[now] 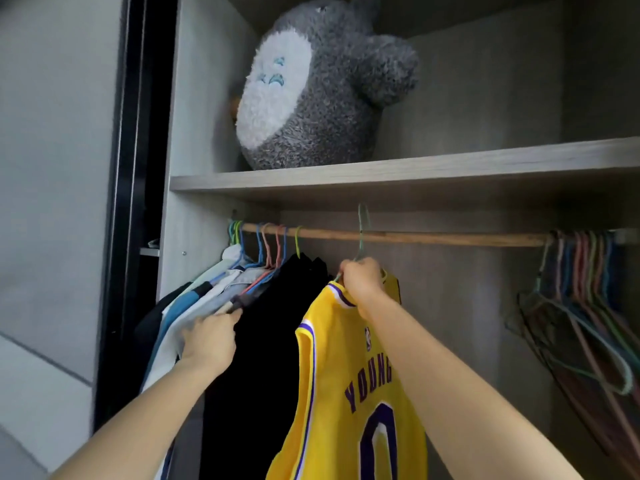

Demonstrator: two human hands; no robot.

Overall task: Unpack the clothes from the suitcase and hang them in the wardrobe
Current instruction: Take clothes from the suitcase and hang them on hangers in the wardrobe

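While the right hand (360,284) is curled tight round the neck of a pale green hanger (360,249), right at the collar of the yellow jersey (346,393), the left hand (211,337) lies with fairly straight fingers against the hung clothes (207,289), just where the light shirts meet a black garment (270,341). It holds nothing that I can make out.

The jersey hangs from the right hand with its long axis running straight down: collar up at the fist, hem out of sight below. Its purple lettering and number face the camera. The hanger's hook points upward and crosses the wooden rod (433,237), its top just under the shelf (381,174); whether it sits on the rod cannot be told.

Along the rod, the hung clothes crowd the left end and a bunch of bare coloured hangers (581,271) the right end, with the jersey between them. On the shelf above sits a large grey plush toy (311,91) with a white belly. The wardrobe (180,133) is pale grey wood-grain, with a black door frame (135,133) and a grey wall (52,133) to its left.
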